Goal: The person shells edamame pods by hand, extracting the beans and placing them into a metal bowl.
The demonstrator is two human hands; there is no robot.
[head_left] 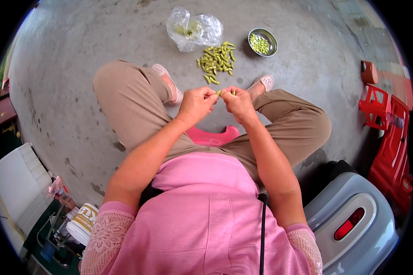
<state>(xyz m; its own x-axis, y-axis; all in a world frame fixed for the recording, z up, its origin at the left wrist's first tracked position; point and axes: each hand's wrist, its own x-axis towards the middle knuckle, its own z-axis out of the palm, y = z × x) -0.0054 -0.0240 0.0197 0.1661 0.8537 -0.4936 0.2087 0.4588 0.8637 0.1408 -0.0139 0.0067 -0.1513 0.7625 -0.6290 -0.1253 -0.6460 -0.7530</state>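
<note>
Between my knees, my left hand and my right hand meet with fingertips pinched on a green edamame pod. A bit of green also shows at the fingers of my right hand, perhaps a second pod. Just beyond my hands, a loose pile of edamame pods lies on the concrete floor. Behind it stands a clear plastic bag with more green pods inside. To the right of the pile, a round metal bowl holds shelled green beans.
Under me is a pink stool. Red plastic stools stand at the right, with a grey-blue scooter-like body at lower right. A white tub and a white ridged panel are at lower left.
</note>
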